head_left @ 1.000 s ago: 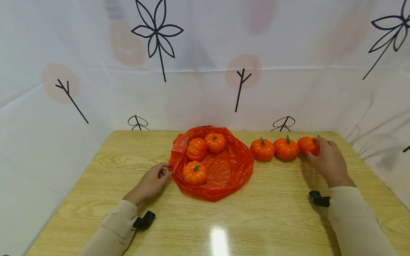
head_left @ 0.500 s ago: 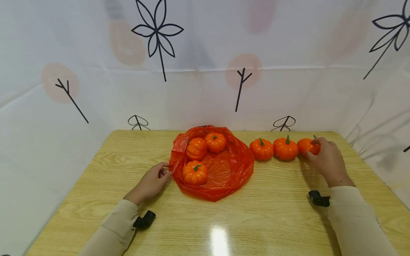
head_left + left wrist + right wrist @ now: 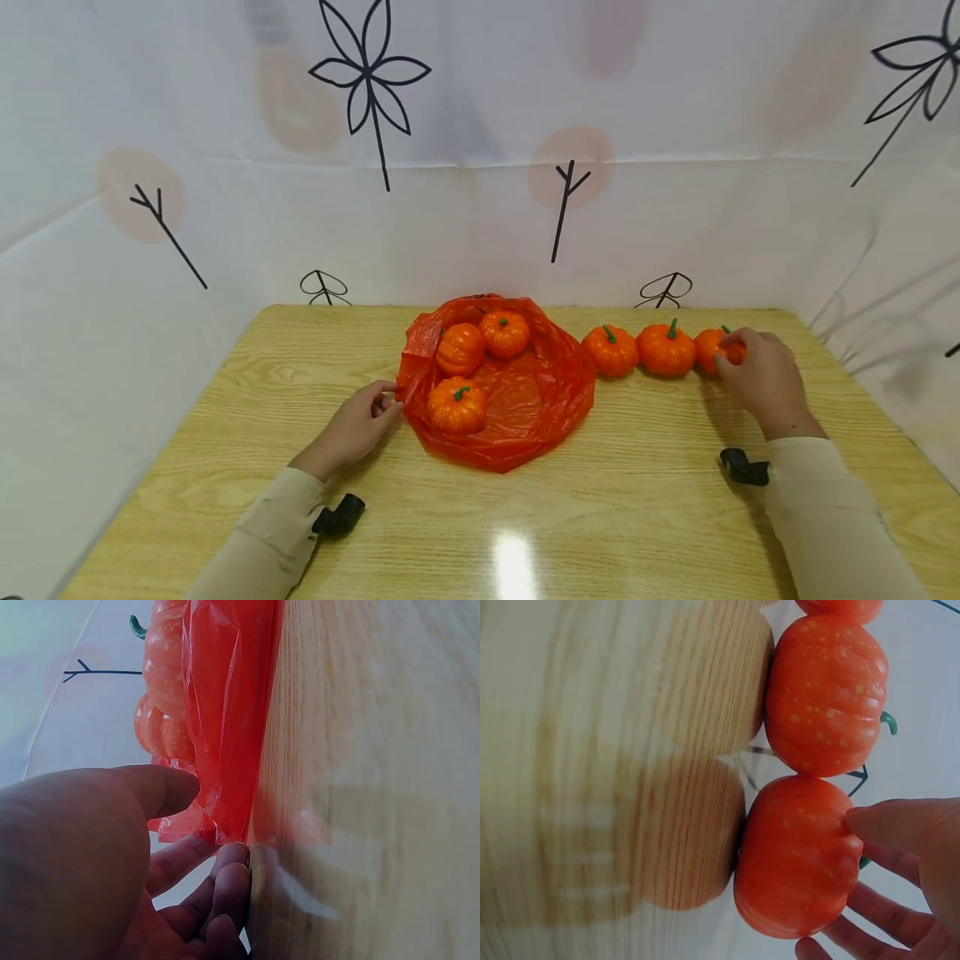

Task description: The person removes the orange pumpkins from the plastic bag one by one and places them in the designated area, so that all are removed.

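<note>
Three small glossy orange pumpkins with green stems stand in a row at the right of the table in the head view. My right hand (image 3: 765,375) holds the rightmost pumpkin (image 3: 707,352), its thumb on the side toward me and the other fingers partly hidden. That pumpkin touches the middle pumpkin (image 3: 825,697). The left pumpkin (image 3: 611,352) of the row sits against the red plastic bag (image 3: 521,408), spread wide with three more pumpkins inside. My left hand (image 3: 356,429) rests at the bag's left edge, thumb and fingers touching the film; a firm pinch is not visible.
The wooden table (image 3: 450,525) reaches back to a white cloth wall (image 3: 465,233) printed with plants. Inside the bag, the pumpkins lie in its left and back part, one (image 3: 457,406) nearest me. Black wrist cameras hang under both sleeves.
The rightmost pumpkin has turned from tilted to nearly upright under my right hand and shifted left. The other two in the row slid slightly left toward the bag. My left hand stays put.
</note>
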